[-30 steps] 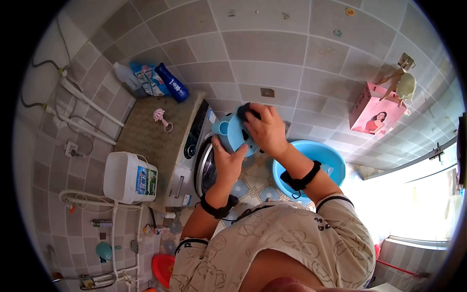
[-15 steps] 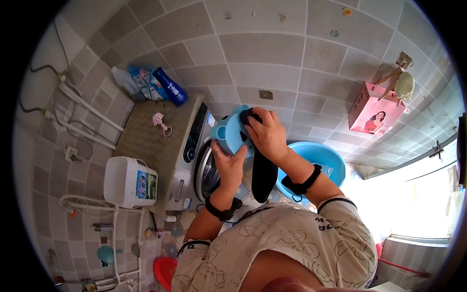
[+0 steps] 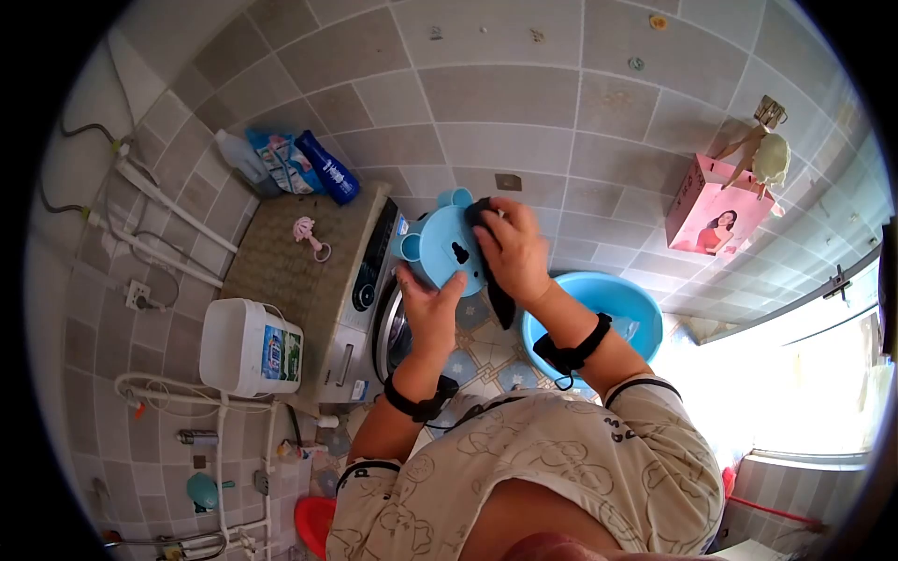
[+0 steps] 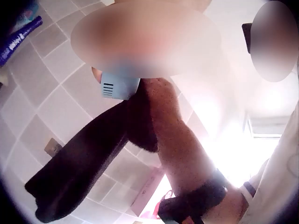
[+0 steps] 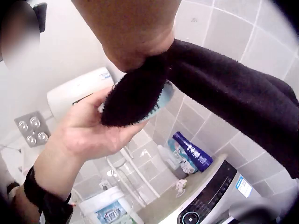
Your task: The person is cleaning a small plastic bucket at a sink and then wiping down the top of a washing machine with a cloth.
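A light blue plastic piece [image 3: 440,245] with cup-like holders on its edge is held up beside the washing machine; dark spots show on its face. The left hand [image 3: 429,316] grips its lower edge, thumb on the face. At its right edge the right hand [image 3: 514,251] pinches a black cloth [image 3: 480,213] against it. In the left wrist view the cloth [image 4: 84,158] hangs long, and part of the blue piece [image 4: 119,86] shows above it. The right wrist view has the cloth [image 5: 135,95] covering most of the piece, with the left hand [image 5: 88,128] around it.
A washing machine [image 3: 348,351] stands at the left, its top [image 3: 281,245] holding bottles, a bag and a pink item. A white bucket [image 3: 245,346] sits at its near left corner. On the floor is a blue basin [image 3: 636,292]. A pink bag [image 3: 711,210] hangs on the wall.
The blue piece has turned so its face shows more fully, and the cloth's hanging part has swung and shows less below the right hand. Both hands keep their holds.
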Demonstrator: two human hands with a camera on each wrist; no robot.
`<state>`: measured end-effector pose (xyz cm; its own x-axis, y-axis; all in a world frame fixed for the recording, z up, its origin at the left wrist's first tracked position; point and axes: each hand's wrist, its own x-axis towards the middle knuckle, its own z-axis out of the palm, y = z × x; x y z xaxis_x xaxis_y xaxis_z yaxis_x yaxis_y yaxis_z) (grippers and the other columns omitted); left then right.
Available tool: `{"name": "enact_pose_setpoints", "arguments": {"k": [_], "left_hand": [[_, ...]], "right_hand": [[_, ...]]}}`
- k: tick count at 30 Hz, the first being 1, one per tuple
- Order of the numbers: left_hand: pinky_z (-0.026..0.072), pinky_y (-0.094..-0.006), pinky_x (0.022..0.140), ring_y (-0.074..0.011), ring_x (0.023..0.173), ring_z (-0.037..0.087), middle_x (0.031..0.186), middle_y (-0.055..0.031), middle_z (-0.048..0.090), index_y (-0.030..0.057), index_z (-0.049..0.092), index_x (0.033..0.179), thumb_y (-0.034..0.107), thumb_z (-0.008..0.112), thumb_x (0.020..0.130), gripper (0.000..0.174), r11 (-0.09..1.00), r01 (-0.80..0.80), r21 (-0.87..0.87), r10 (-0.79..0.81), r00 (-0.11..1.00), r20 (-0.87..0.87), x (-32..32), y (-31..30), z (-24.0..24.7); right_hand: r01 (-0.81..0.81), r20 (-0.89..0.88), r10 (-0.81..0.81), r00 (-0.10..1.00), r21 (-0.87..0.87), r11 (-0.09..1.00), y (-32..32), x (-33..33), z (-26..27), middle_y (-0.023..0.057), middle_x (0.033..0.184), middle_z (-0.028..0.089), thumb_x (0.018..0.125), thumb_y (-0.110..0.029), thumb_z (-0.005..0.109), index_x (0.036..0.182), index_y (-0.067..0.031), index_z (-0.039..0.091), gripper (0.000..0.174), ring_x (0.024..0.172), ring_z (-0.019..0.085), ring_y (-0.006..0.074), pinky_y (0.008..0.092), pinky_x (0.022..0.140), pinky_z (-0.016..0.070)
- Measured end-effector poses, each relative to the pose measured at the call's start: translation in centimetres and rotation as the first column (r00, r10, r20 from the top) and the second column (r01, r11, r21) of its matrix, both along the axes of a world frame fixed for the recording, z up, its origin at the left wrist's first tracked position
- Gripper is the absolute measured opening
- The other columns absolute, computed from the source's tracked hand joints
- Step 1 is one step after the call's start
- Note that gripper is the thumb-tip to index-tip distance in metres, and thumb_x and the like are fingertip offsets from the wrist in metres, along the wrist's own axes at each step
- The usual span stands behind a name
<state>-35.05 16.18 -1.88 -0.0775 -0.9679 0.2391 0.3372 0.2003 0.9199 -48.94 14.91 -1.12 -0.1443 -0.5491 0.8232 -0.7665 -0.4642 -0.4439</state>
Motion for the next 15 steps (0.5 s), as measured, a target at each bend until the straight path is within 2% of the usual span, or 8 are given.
{"name": "enact_pose_setpoints", "arguments": {"k": [1, 3, 5, 7, 9, 11, 13, 15], "left_hand": [[0.0377, -0.032, 0.094, -0.0191, 0.109, 0.044, 0.121, -0.0109, 0.04, 0.0032, 0.027, 0.127, -0.002, 0.064, 0.073, 0.066, 1.0, -0.004, -0.006, 0.004, 1.0, -0.003, 0.1, 0.0, 0.0], [0.0369, -0.0333, 0.095, -0.0189, 0.109, 0.044, 0.12, -0.0097, 0.041, 0.0035, 0.028, 0.127, -0.001, 0.064, 0.073, 0.065, 0.999, 0.016, 0.034, -0.014, 0.997, -0.073, 0.5, 0.1, -0.4], [0.0393, -0.0333, 0.093, -0.0202, 0.109, 0.046, 0.12, -0.0092, 0.042, 0.0055, 0.029, 0.128, -0.002, 0.063, 0.074, 0.064, 0.998, 0.02, 0.066, -0.013, 0.994, -0.109, 0.9, -0.4, -1.0], [0.0418, -0.0333, 0.09, -0.0215, 0.108, 0.047, 0.12, -0.0087, 0.044, 0.0076, 0.03, 0.128, -0.002, 0.062, 0.075, 0.063, 0.995, 0.026, 0.098, -0.012, 0.989, -0.147, 1.4, -0.9, -1.0], [0.0389, -0.0337, 0.093, -0.0191, 0.109, 0.045, 0.119, -0.0072, 0.044, 0.0084, 0.032, 0.127, 0.001, 0.063, 0.074, 0.062, 0.989, 0.044, 0.14, -0.014, 0.977, -0.212, 1.7, -1.4, -0.4], [0.0418, -0.0339, 0.089, -0.0203, 0.108, 0.047, 0.12, -0.0071, 0.045, 0.011, 0.033, 0.127, 0.003, 0.061, 0.076, 0.059, 0.983, 0.085, 0.163, -0.04, 0.965, -0.259, 1.8, -1.4, 0.0], [0.0441, -0.0345, 0.087, -0.0212, 0.107, 0.05, 0.12, -0.0065, 0.046, 0.0125, 0.034, 0.127, 0.007, 0.059, 0.079, 0.054, 0.944, 0.285, 0.167, -0.181, 0.869, -0.46, 2.6, -1.6, 0.4], [0.0461, -0.0346, 0.085, -0.0218, 0.107, 0.051, 0.121, -0.0071, 0.047, 0.0111, 0.036, 0.127, 0.014, 0.057, 0.083, 0.048, 0.948, 0.303, 0.101, -0.228, 0.862, -0.452, 3.3, -2.1, 0.2]], "right_hand": [[0.048, 0.08, -0.045, 0.996, -0.038, 0.998, -0.4, -0.3, -0.2, 0.0116, 0.101, 0.055, 0.068, -0.006, 0.068, 0.088, -0.0015, 0.062, 0.021, 0.083, 0.055, 0.0289, 0.034, 0.067, 0.0478], [0.015, 0.057, -0.012, 0.998, -0.059, 0.998, 0.0, -0.5, -0.4, 0.0125, 0.101, 0.055, 0.069, -0.005, 0.067, 0.088, 0.0, 0.062, 0.02, 0.083, 0.056, 0.0294, 0.0336, 0.067, 0.0477], [-0.107, 0.006, 0.107, 0.994, -0.006, 0.994, 0.8, -0.3, -1.2, 0.009, 0.099, 0.056, 0.068, -0.011, 0.068, 0.09, -0.006, 0.062, 0.024, 0.084, 0.054, 0.0284, 0.036, 0.067, 0.0466], [-0.189, -0.053, 0.189, 0.981, 0.014, 0.982, 2.2, 0.5, -2.1, 0.0083, 0.1, 0.055, 0.067, -0.012, 0.069, 0.089, -0.0075, 0.062, 0.023, 0.083, 0.054, 0.0288, 0.0366, 0.068, 0.0464], [-0.329, -0.1, 0.334, 0.937, 0.058, 0.942, 4.1, 1.9, -2.8, 0.0075, 0.099, 0.055, 0.066, -0.012, 0.07, 0.088, -0.0072, 0.063, 0.024, 0.083, 0.054, 0.0291, 0.0363, 0.071, 0.0467], [-0.394, -0.086, 0.399, 0.913, 0.072, 0.916, 4.6, 2.1, -3.4, 0.0088, 0.099, 0.054, 0.067, -0.012, 0.069, 0.088, -0.0056, 0.062, 0.023, 0.083, 0.054, 0.0291, 0.0353, 0.072, 0.0468], [-0.455, -0.065, 0.461, 0.885, 0.085, 0.886, 5.0, 2.1, -5.0, 0.0101, 0.099, 0.054, 0.068, -0.011, 0.069, 0.088, -0.004, 0.062, 0.022, 0.083, 0.054, 0.0291, 0.0343, 0.073, 0.0468], [-0.322, 0.28, 0.323, 0.904, -0.051, 0.945, 4.4, 1.1, -6.5, 0.0148, 0.103, 0.051, 0.072, -0.009, 0.066, 0.091, -0.0006, 0.06, 0.021, 0.089, 0.053, 0.0287, 0.035, 0.079, 0.0447]]}}
